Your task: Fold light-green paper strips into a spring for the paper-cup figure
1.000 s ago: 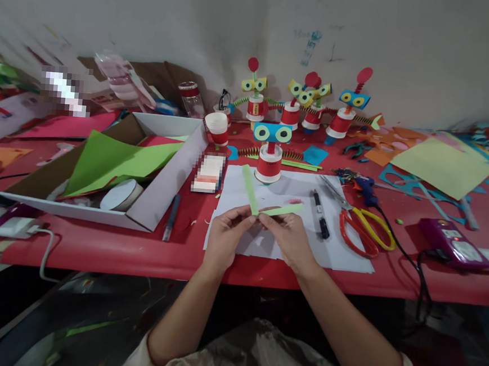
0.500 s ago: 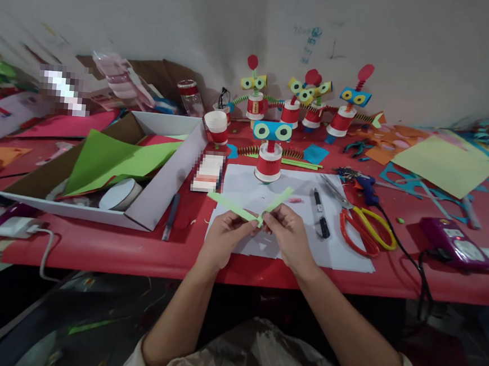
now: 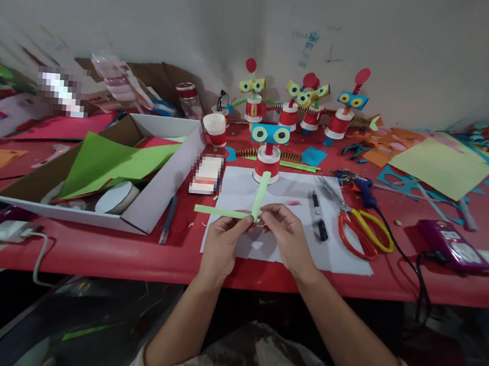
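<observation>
Two pale green paper strips meet at a corner between my hands, one strip [image 3: 214, 210] pointing left and the other strip [image 3: 262, 191] pointing away from me. My left hand [image 3: 221, 248] pinches them at the corner with thumb and fingers. Closed at the same corner, the fingertips of my right hand [image 3: 287, 237] press against the strips' ends; the exact contact is partly hidden. Just beyond stands a paper-cup robot figure [image 3: 267, 165] with a blue eye roll and springy folded arms. White paper sheets [image 3: 235, 188] lie beneath my hands.
At right are scissors [image 3: 363, 232], a black pen [image 3: 319, 214], a glue gun [image 3: 364, 191] and a purple power box [image 3: 451, 244]. A white box [image 3: 149, 209] with coloured paper stands left, near a marker [image 3: 168, 219] and stacked cups [image 3: 215, 129]. Several finished figures [image 3: 289, 116] line the wall.
The strips have turned: one has swung from right-leaning to pointing away from me, the other now lies nearly level to the left. Both hands stay close together at the corner.
</observation>
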A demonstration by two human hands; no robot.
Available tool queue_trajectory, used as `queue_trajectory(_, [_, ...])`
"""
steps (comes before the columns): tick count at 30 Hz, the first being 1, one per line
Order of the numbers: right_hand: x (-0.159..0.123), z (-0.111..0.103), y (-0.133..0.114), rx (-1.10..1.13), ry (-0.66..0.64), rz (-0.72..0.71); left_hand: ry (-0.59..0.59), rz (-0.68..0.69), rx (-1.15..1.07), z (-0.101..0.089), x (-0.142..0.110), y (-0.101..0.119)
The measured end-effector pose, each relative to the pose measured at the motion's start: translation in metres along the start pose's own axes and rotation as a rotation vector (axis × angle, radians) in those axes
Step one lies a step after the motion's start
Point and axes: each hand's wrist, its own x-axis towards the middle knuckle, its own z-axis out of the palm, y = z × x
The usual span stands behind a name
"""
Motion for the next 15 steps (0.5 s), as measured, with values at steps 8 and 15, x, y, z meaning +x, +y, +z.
queue_trajectory(8, [-0.0006,0.0013,-0.0003,-0.076,-0.031,0.003,0.078,0.020,-0.001,0.0049,-0.0012,-0.0035])
queue_trajectory(15, [0.0000,-0.0011,0.0020,-0.074,-0.022,0.027,0.058,0.055,0.031,0.0031,0.0001,-0.0011])
